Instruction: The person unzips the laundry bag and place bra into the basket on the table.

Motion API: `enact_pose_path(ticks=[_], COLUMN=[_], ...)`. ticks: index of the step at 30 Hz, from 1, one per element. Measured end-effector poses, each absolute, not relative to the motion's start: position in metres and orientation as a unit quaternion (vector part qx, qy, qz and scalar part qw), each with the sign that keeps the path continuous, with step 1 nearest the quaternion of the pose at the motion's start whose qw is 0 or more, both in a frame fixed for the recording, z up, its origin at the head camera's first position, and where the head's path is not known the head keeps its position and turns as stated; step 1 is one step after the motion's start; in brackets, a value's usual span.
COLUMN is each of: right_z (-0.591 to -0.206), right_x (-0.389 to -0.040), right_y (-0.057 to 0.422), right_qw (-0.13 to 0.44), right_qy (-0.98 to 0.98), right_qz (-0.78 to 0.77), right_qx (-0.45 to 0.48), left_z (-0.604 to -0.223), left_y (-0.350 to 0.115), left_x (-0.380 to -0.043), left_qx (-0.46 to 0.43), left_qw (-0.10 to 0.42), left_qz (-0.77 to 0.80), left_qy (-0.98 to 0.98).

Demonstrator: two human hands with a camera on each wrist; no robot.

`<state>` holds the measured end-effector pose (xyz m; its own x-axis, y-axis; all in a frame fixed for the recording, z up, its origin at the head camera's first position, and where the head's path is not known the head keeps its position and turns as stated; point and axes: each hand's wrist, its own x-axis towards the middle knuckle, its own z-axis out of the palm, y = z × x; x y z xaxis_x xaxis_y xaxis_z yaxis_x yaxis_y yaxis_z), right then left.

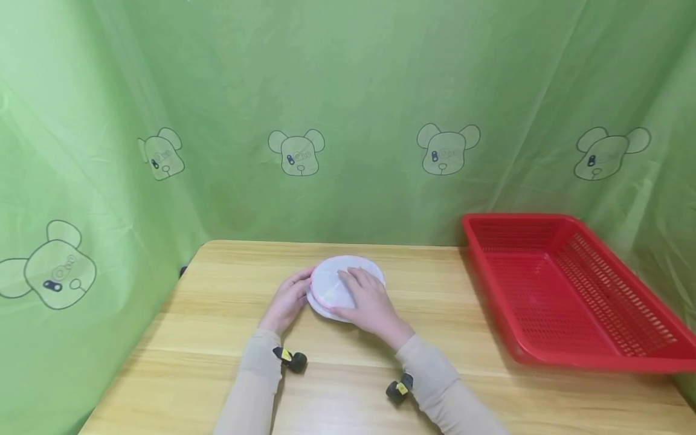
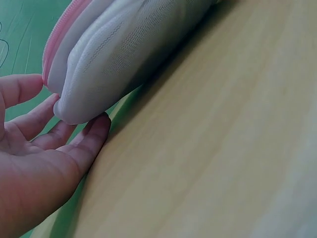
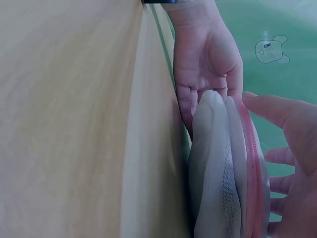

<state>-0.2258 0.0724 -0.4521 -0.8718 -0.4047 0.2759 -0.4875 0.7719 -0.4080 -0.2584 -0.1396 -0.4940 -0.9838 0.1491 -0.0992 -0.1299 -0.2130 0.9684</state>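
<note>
A round white mesh laundry bag (image 1: 328, 279) with a pink zipper (image 3: 251, 171) around its side lies on the wooden table between both hands. My left hand (image 1: 288, 300) is at the bag's left edge. In the left wrist view its fingers (image 2: 93, 136) lie low against the rounded white side, while the uppermost digit reaches the zipper. From the right, my right hand (image 1: 370, 303) rests on the flat top with fingers spread, its thumb by the near rim. The right wrist view shows the bag edge-on, its layers bulging below the zipper.
A red plastic basket (image 1: 497, 302) with slotted sides stands on the right of the table (image 1: 217, 338). Green curtains (image 1: 370, 72) printed with bear heads surround the table at the back and sides. Black wrist devices (image 1: 297, 362) are strapped over both beige sleeves.
</note>
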Motion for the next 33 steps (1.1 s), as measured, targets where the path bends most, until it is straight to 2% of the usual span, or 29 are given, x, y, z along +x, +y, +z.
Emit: enact_pose_path(ticks=[26,33], right_z=[-0.4578,-0.4568], right_x=[-0.2272,-0.2269], right_y=[0.0730,0.0736], right_qw=[0.071,0.068], right_qy=[-0.941,-0.939], right_qz=[0.238,0.247], right_qx=[0.232,0.229], left_z=[-0.4964,-0.4947], left_y=[-0.1402,-0.1392], left_x=[-0.2573,-0.2585], left_qx=[-0.012,-0.011], left_qw=[0.105,0.095], left_qz=[0.781,0.779], left_qy=[0.616,0.619])
